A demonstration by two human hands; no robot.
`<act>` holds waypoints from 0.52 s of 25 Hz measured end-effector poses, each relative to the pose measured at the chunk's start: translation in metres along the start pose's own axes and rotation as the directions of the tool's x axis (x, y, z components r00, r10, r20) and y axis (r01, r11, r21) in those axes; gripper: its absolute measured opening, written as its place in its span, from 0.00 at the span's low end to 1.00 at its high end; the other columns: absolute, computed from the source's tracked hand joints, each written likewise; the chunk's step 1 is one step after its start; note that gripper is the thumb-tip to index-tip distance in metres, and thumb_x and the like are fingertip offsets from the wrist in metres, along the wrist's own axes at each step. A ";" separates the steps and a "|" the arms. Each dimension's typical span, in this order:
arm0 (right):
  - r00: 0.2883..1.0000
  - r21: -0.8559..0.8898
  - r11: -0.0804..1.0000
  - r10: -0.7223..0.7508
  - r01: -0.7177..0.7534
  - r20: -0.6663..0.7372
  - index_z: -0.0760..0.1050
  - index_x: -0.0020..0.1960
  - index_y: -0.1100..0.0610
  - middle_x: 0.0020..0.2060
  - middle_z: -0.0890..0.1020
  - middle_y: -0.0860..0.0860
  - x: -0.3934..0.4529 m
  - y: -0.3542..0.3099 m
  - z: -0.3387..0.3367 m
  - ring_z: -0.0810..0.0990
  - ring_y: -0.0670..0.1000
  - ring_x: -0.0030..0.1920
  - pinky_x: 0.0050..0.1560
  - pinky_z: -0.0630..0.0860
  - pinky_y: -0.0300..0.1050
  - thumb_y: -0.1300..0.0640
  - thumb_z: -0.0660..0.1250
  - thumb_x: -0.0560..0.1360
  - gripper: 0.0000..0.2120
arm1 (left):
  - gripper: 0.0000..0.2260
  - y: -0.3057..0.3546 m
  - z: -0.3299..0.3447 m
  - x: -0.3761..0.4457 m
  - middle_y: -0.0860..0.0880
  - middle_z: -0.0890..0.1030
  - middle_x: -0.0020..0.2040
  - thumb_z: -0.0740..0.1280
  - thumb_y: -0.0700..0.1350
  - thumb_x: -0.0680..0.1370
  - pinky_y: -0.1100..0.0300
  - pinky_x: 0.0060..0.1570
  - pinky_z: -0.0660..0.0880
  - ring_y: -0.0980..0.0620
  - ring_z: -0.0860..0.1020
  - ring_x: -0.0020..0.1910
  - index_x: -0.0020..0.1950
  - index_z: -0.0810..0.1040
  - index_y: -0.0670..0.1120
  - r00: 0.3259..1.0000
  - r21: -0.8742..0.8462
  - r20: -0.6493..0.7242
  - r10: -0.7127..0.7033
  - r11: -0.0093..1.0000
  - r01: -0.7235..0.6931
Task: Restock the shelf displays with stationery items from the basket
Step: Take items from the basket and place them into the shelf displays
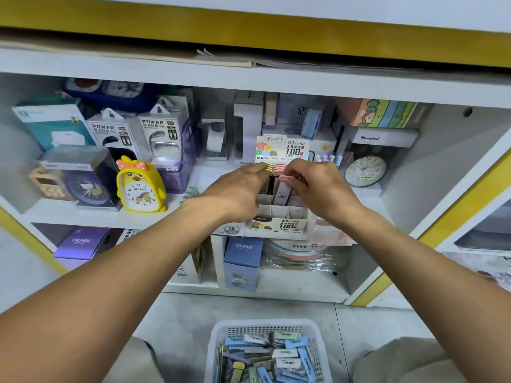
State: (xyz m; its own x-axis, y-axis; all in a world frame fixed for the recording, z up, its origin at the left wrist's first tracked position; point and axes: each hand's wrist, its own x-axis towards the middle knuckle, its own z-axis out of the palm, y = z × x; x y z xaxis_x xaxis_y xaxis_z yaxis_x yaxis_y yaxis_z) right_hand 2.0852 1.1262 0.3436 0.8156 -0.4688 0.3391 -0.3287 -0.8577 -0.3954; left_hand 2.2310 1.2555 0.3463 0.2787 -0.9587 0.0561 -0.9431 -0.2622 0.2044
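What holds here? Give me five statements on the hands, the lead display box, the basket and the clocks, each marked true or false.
1. Both hands are up at the lead display box on the shelf. True.
2. The right hand pinches a pink-capped lead case over the box. True.
3. The left hand is reaching down into the basket. False: it is at the box, fingers on yellow-capped cases.
4. The basket is empty. False: it holds many small cases, mostly blue, white and purple.
5. The yellow duck clock stands to the right of the display box. False: it stands to its left; the clock on the right is a round pale clock.
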 end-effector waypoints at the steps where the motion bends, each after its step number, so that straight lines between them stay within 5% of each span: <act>1: 0.999 -0.028 1.000 -0.010 0.008 -0.053 0.78 0.53 0.54 0.40 0.83 0.53 0.002 0.000 -0.003 0.81 0.54 0.41 0.43 0.77 0.49 0.56 0.67 0.81 0.03 | 0.33 -0.001 0.000 0.001 0.55 0.53 0.81 0.63 0.36 0.76 0.59 0.73 0.56 0.52 0.54 0.79 0.80 0.57 0.50 1.000 0.002 0.008 0.002 1.000 -0.002; 4: 0.987 -0.026 1.000 -0.020 0.016 -0.159 0.79 0.52 0.54 0.40 0.84 0.52 0.006 0.002 -0.010 0.80 0.53 0.41 0.42 0.76 0.46 0.57 0.69 0.79 0.03 | 0.36 -0.001 0.002 0.002 0.56 0.50 0.81 0.64 0.36 0.76 0.59 0.73 0.55 0.53 0.52 0.79 0.81 0.53 0.51 0.999 0.003 0.035 -0.005 1.000 0.005; 9: 0.999 0.114 0.993 0.010 -0.016 0.053 0.79 0.49 0.53 0.39 0.82 0.51 0.003 0.001 0.003 0.82 0.53 0.41 0.43 0.80 0.47 0.61 0.67 0.80 0.05 | 0.36 -0.002 0.004 0.003 0.56 0.49 0.81 0.64 0.37 0.77 0.61 0.73 0.54 0.54 0.51 0.79 0.81 0.53 0.52 0.999 -0.008 0.046 -0.024 1.000 0.025; 13: 0.988 -0.166 0.974 -0.156 0.154 0.001 0.81 0.61 0.57 0.49 0.80 0.54 0.002 0.001 0.009 0.79 0.58 0.45 0.44 0.78 0.53 0.66 0.63 0.80 0.13 | 0.36 -0.002 0.004 0.003 0.56 0.51 0.81 0.63 0.36 0.76 0.60 0.73 0.55 0.54 0.52 0.79 0.81 0.54 0.51 0.999 -0.012 0.035 -0.019 1.000 0.019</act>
State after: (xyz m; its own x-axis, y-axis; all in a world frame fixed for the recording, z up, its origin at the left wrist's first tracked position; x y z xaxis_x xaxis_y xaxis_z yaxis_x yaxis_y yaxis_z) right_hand 2.0910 1.1259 0.3363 0.8573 -0.3290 0.3961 -0.2735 -0.9427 -0.1910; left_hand 2.2330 1.2527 0.3421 0.2900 -0.9568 0.0182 -0.9354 -0.2794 0.2169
